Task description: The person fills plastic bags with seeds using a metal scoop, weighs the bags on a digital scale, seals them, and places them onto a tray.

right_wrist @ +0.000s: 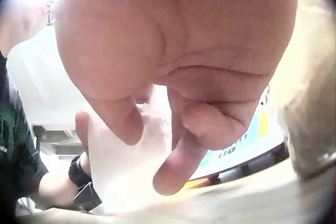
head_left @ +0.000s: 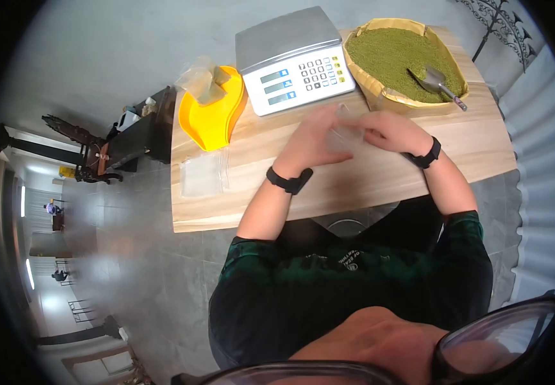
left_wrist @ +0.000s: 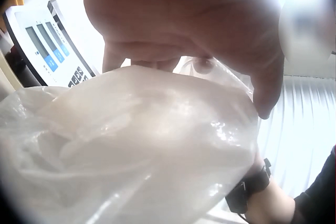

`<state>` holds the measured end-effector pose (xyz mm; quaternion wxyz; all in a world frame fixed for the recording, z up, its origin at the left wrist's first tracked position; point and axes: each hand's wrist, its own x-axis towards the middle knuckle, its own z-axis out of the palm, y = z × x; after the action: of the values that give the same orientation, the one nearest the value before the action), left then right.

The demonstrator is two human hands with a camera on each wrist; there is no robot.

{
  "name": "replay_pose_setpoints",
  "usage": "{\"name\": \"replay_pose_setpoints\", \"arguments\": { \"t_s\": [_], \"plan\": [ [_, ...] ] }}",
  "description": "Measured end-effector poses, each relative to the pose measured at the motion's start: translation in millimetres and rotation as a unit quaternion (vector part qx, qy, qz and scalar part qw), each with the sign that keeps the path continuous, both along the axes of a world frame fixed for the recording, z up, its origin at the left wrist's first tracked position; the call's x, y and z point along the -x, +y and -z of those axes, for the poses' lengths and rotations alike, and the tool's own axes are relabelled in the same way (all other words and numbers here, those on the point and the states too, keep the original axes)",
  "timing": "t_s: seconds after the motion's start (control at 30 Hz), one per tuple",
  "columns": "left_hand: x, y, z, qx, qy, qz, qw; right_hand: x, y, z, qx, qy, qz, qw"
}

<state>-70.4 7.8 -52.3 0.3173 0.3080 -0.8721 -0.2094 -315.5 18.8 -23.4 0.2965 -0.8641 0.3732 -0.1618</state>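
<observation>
A clear plastic bag [head_left: 346,133] is between my two hands over the front of the wooden table. The thumb and fingers of my right hand [head_left: 396,131] pinch its edge. In the right wrist view, the bag [right_wrist: 123,166] hangs down past that thumb. My left hand [head_left: 316,138] holds the bag from the other side, blurred, with its thumb spread towards me. The puffed bag [left_wrist: 147,129] fills much of the left wrist view and hides most of the left fingers, which reach down behind it.
Beyond my hands stands a digital scale [head_left: 303,70]. To its right, a large paper sack [head_left: 373,93] of green granules has a metal scoop [head_left: 432,80] in it. At left are a yellow scoop-shaped tray [head_left: 191,122] with a filled bag [head_left: 201,83], and flat clear bags [head_left: 203,174].
</observation>
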Motion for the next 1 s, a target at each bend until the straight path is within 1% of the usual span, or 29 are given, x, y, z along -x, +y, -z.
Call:
{"name": "replay_pose_setpoints", "arguments": {
  "t_s": [0.03, 0.1, 0.13, 0.17, 0.2, 0.23, 0.27, 0.3, 0.33, 0.37, 0.43, 0.5, 0.57, 0.6, 0.8, 0.93, 1.0],
  "plan": [
    [-2, 2, 1, -0.004, 0.008, 0.001, 1.0, 4, 6, -3, -0.004, 0.008, 0.001, 1.0],
    [-5, 2, -2, -0.021, 0.008, -0.025, 0.999, 16, 15, -16, 0.087, -0.097, 0.029, 0.991],
    [-6, 3, -7, -0.039, 0.003, -0.03, 0.999, 25, 22, -32, 0.111, -0.085, 0.065, 0.988],
    [-8, 2, -7, -0.037, 0.009, -0.026, 0.999, 36, 25, -44, 0.114, -0.078, 0.067, 0.988],
    [-10, 0, -3, -0.018, 0.02, -0.028, 0.999, 50, 26, -54, 0.169, -0.02, 0.165, 0.971],
    [-10, -2, -1, -0.001, 0.031, -0.03, 0.999, 64, 27, -60, 0.222, 0.038, 0.259, 0.939],
    [-11, -4, 0, -0.002, 0.039, -0.026, 0.999, 79, 23, -59, 0.224, 0.046, 0.261, 0.938],
    [-12, -5, 0, 0.051, 0.03, -0.026, 0.998, 95, 15, -54, 0.256, 0.151, 0.323, 0.899],
    [-13, -6, 0, 0.103, 0.02, -0.025, 0.994, 105, 9, -51, 0.284, 0.253, 0.379, 0.844],
    [-13, -6, 1, 0.101, 0.026, -0.022, 0.994, 112, 4, -50, 0.284, 0.26, 0.38, 0.841],
    [-14, -5, 1, 0.072, 0.011, -0.035, 0.997, 121, -5, -51, 0.13, 0.308, 0.387, 0.859],
    [-14, -4, 1, 0.074, 0.018, -0.038, 0.996, 133, -19, -39, 0.122, 0.307, 0.381, 0.864],
    [-14, -5, 0, 0.08, 0.02, -0.044, 0.996, 142, -37, -28, 0.081, 0.301, 0.371, 0.875],
    [-14, -4, 0, 0.084, 0.03, -0.045, 0.995, 142, -44, -27, 0.081, 0.303, 0.36, 0.879],
    [-13, -6, 0, 0.081, 0.069, -0.043, 0.993, 138, -80, -13, 0.082, 0.273, 0.359, 0.889],
    [-15, -7, 0, 0.068, 0.074, -0.053, 0.994, 136, -67, -21, 0.086, 0.261, 0.358, 0.892],
    [-16, -9, 1, 0.074, 0.079, -0.052, 0.993, 135, -51, -26, 0.077, 0.235, 0.382, 0.89]
  ]
}}
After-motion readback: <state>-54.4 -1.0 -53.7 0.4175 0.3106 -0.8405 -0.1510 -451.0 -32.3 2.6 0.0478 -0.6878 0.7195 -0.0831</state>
